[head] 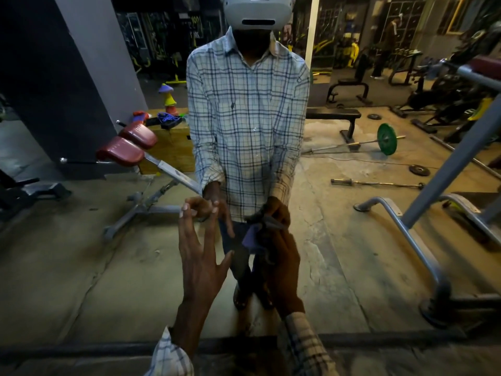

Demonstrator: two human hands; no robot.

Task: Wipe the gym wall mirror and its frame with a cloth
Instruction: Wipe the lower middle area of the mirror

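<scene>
We press our left hand point(200, 256), fingers straight and spread, against the mirror point(352, 240) and grip the bunched cloth point(252, 237) in our right hand point(282, 267) near its bottom edge, so wiping seems underway, how much is done unclear, the frame point(81, 348) probably left.

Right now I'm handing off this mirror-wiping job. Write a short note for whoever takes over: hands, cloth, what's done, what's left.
Left hand: open, straight fingertips touching the mirror low down.
Right hand: grips the bunched cloth, held against the glass just right of the left hand.
Done: the cloth is at the lower middle of the glass; how much is already clean can't be told.
Left: the rest of the glass, then the frame along the bottom edge.
</scene>
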